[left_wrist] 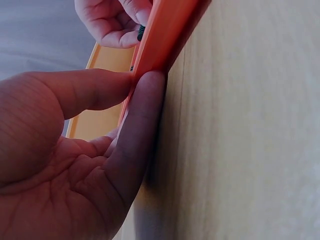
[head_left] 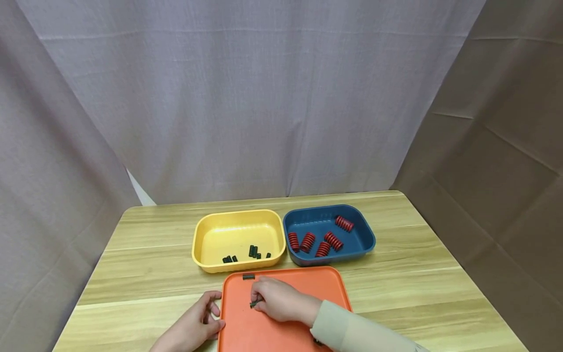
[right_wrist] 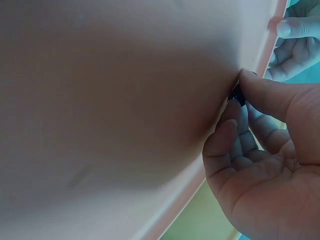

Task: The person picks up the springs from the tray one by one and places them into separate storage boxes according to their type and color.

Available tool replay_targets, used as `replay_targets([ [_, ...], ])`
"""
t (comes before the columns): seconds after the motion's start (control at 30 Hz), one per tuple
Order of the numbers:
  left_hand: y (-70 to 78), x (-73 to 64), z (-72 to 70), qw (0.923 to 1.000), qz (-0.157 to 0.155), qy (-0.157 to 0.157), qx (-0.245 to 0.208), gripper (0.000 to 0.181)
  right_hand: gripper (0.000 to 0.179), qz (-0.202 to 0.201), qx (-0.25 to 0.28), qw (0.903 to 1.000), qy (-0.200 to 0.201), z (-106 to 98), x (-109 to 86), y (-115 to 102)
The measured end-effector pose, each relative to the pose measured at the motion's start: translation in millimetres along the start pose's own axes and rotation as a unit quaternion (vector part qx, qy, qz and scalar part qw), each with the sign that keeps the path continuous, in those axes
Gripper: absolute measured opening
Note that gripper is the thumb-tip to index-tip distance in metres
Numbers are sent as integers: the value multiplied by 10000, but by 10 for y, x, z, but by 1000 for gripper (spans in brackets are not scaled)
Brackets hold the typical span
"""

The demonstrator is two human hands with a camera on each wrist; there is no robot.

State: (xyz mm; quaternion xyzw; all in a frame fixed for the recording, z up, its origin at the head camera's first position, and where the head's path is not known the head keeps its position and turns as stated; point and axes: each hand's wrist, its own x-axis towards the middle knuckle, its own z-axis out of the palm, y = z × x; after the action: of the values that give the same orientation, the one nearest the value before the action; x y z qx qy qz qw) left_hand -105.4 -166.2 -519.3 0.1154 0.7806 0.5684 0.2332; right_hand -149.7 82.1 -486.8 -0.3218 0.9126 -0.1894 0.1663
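Note:
My right hand (head_left: 281, 300) pinches a small dark coil spring (head_left: 253, 304) between thumb and fingertips, low over the orange tray (head_left: 250, 335). In the right wrist view most of that spring (right_wrist: 238, 94) is hidden by the fingers. My left hand (head_left: 197, 323) grips the tray's left edge, its thumb on the rim and a finger against the outer side in the left wrist view. Another dark spring (head_left: 248, 276) lies on the tray near its far edge. Beside the right sleeve, a dark piece (head_left: 317, 341) shows partly on the tray.
Behind the tray stands a yellow bin (head_left: 206, 221) with several small dark springs (head_left: 253, 251) in it. To its right, a blue bin (head_left: 367, 230) contains several larger red springs (head_left: 308, 242). All stand on a wooden table (head_left: 418, 288), with grey curtain (head_left: 264, 98) behind.

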Motion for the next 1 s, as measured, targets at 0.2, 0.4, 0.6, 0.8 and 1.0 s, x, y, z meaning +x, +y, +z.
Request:
replay_targets([
  [0.2, -9, 5, 0, 9999, -100, 5, -68, 59, 10, 68, -32, 10000, -62, 23, 4, 0],
  [0.4, -2, 6, 3, 9999, -24, -40, -114, 59, 9, 214, -121, 9996, 148, 43, -2, -7],
  [0.6, 0, 7, 6, 9999, 83, -31, -148, 59, 6, 145, 63, 9982, 574, 15, -2, -2],
  [0.8, -5, 6, 15, 9999, 147, 4, -83, 58, 5, 115, 323, 9956, 876, -58, 4, -5],
  [1.0, -5, 3, 7, 9999, 128, 7, -45, 58, 5, -66, 321, 9901, 1362, -142, 16, -10],
])
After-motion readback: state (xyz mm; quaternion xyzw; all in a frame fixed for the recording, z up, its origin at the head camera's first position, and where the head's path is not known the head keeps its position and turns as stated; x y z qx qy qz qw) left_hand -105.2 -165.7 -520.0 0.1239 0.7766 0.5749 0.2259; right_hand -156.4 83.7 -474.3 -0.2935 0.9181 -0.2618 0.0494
